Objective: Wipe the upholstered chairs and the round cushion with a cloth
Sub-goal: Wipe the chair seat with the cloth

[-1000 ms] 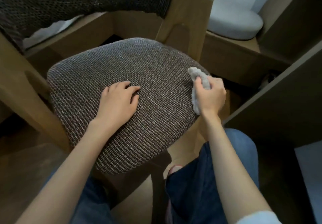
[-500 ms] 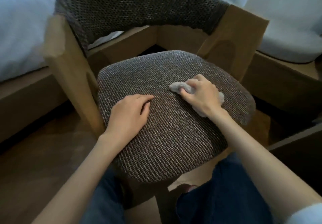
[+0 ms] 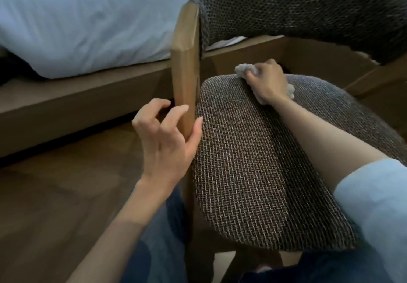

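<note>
A chair with a brown woven seat (image 3: 246,172) and a dark woven backrest (image 3: 297,7) fills the right half of the head view. My right hand (image 3: 266,82) grips a crumpled grey-white cloth (image 3: 241,70) and presses it on the far left corner of the seat. My left hand (image 3: 167,137) hovers at the seat's left edge beside the wooden chair post (image 3: 186,66), its fingers loosely curled and holding nothing. The round cushion is out of view.
A bed with white bedding (image 3: 88,18) on a brown wooden base (image 3: 77,102) runs along the left and back. Wooden floor (image 3: 55,194) lies to the left of the chair. My knees in blue jeans (image 3: 154,249) are under the seat's front edge.
My right hand slid the cloth from the seat's right side across to its far left corner. My left hand lifted off the seat and moved to the left edge. The view swung left.
</note>
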The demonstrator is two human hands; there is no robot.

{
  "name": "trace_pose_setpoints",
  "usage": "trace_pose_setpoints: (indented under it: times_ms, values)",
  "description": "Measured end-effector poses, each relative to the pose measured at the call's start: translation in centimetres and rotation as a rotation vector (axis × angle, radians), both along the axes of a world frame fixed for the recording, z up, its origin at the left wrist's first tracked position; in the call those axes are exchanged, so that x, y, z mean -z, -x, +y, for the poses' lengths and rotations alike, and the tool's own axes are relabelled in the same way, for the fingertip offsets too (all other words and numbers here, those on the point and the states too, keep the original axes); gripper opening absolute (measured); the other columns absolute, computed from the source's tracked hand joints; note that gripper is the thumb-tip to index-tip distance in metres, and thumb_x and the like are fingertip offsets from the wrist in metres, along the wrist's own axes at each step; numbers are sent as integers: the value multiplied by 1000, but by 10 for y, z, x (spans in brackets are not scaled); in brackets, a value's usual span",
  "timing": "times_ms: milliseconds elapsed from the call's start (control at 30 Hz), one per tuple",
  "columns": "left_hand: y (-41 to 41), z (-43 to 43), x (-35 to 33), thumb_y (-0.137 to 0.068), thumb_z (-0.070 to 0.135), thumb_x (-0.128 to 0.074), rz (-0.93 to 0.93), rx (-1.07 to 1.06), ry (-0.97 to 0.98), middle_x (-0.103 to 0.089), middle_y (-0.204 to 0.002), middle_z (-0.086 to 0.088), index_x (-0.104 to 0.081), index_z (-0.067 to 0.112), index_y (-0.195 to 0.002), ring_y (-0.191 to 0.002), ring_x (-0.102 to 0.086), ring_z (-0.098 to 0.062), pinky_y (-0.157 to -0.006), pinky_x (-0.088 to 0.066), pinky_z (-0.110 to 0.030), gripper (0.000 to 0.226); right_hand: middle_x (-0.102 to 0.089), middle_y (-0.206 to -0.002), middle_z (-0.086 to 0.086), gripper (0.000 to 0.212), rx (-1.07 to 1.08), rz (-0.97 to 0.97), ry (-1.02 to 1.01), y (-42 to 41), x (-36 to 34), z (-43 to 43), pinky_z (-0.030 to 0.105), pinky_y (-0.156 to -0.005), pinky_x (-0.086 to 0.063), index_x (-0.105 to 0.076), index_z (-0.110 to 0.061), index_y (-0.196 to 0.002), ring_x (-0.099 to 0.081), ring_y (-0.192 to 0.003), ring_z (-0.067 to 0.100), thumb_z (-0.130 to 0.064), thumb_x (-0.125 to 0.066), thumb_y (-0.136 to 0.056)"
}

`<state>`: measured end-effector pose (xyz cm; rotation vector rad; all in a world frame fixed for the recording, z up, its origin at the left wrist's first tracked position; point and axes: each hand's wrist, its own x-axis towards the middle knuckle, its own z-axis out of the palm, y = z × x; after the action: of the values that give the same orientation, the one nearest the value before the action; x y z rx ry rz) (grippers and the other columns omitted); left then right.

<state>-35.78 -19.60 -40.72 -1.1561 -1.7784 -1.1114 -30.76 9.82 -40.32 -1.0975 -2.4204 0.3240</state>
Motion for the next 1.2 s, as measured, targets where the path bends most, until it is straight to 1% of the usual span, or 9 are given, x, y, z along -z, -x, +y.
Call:
trace_pose_setpoints:
  times_ms: [167,233,367,500,633,833,967,1067,1200]
  values:
    - [4,3,0,-90,31,-62,-280,185,131,-37,-133,-26,-18,24,-127,-117,-50,-34,-87,-52,-47,58,-55,-122,20,43,-35,-84,13,25,-1,5,41,-96,-43,-67,-10,-118,-53,-112,37,-40,-49,-93]
    - [2,2,-2,-92,42,-52,-372,173,201,-46,-133,-23,-8,28,-135,-110,-58,-30,-86,-53,-48,63,-59,-117,18,42,-58,-87,39,29,-4,-5,40,-91,-44,-69,-11,-114,-57,-107,36,-41,-49,-92]
    - [0,4,1,-91,53,-43,-456,184,207,-58,-124,-15,-6,31,-140,-94,-65,-24,-79,-55,-42,65,-66,-94,10,32,-279,-49,12,17,-6,-55,32,-69,-41,-70,-16,-81,-61,-86,27,-41,-53,-90]
    - [0,8,11,-92,52,-44,-513,247,141,-57,-111,0,-11,34,-139,-74,-59,-8,-65,-51,-26,61,-63,-97,0,23,-435,12,-41,-3,-1,-89,27,-66,-41,-72,-24,-86,-57,-81,13,-42,-58,-86]
    - [5,14,18,-93,47,-47,-552,376,63,-51,-107,10,-12,34,-138,-75,-58,3,-61,-47,-7,58,-61,-101,2,29,-327,-10,-130,5,3,-63,29,-63,-42,-72,-18,-90,-56,-81,15,-44,-58,-88]
    - [9,19,26,-92,39,-48,-576,385,29,-43,-106,45,-10,32,-139,-76,-55,4,-62,-51,-16,61,-62,-110,15,42,75,-74,-61,2,3,25,41,-79,-46,-70,-15,-105,-54,-106,35,-47,-47,-91]
    - [9,18,25,-91,44,-46,-581,377,30,-49,-101,25,-10,32,-141,-79,-58,0,-61,-51,-13,63,-64,-115,17,43,209,-64,37,14,0,43,41,-89,-43,-68,-10,-108,-52,-113,37,-42,-47,-91]
    - [7,16,22,-90,51,-43,-605,386,66,-52,-109,6,-7,38,-141,-84,-59,5,-63,-51,-9,63,-71,-102,15,40,37,-54,128,36,-1,22,34,-82,-47,-72,-14,-105,-63,-99,34,-43,-51,-89]
    - [7,12,22,-88,65,-37,-623,387,107,-56,-109,4,-1,43,-141,-78,-61,1,-66,-49,-13,67,-73,-88,10,37,-234,-53,75,56,-4,-26,30,-69,-42,-75,-17,-97,-66,-85,27,-46,-55,-86]
